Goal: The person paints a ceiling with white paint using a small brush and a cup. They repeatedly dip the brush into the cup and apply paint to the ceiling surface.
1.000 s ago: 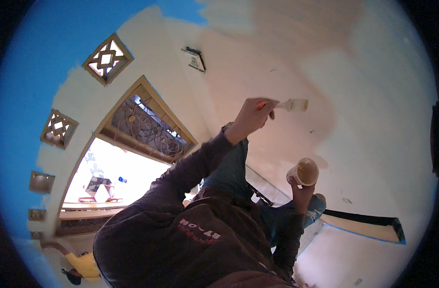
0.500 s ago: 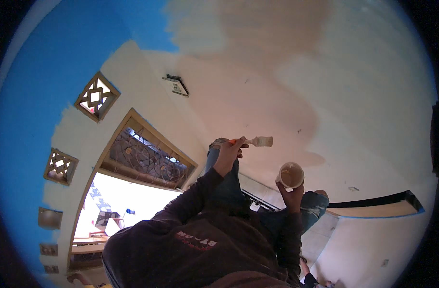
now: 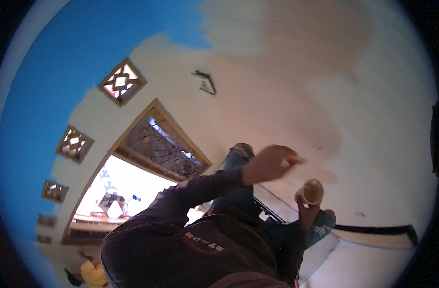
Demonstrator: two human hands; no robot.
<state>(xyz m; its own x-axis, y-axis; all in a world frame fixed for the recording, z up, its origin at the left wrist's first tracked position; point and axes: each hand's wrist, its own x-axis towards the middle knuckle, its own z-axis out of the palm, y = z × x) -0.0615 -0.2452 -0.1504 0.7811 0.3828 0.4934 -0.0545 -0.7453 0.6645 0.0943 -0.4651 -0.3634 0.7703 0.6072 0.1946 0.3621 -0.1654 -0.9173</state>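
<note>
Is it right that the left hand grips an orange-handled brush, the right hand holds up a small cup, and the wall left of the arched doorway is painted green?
Not quite. In the head view that wall is blue, not green. The left hand does grip the brush, and the right hand holds the cup.

Two bare hands show: one left hand [image 3: 268, 164] closed in a grip on one orange-handled paintbrush [image 3: 293, 160], blurred, and one right hand [image 3: 304, 205] wrapped round one small round tan paint cup [image 3: 312, 191]. The cream wall carries three square lattice vent openings with diamond patterns that are clear, at [image 3: 122, 81], [image 3: 74, 143] and [image 3: 55, 191], with what may be two more, too faint to count, below them. There is also one arched doorway topped by one dark metal grille [image 3: 159, 146], one small dark triangular wall bracket [image 3: 206, 82], and one person in a yellow top [image 3: 92, 273] at the lower edge.
</note>
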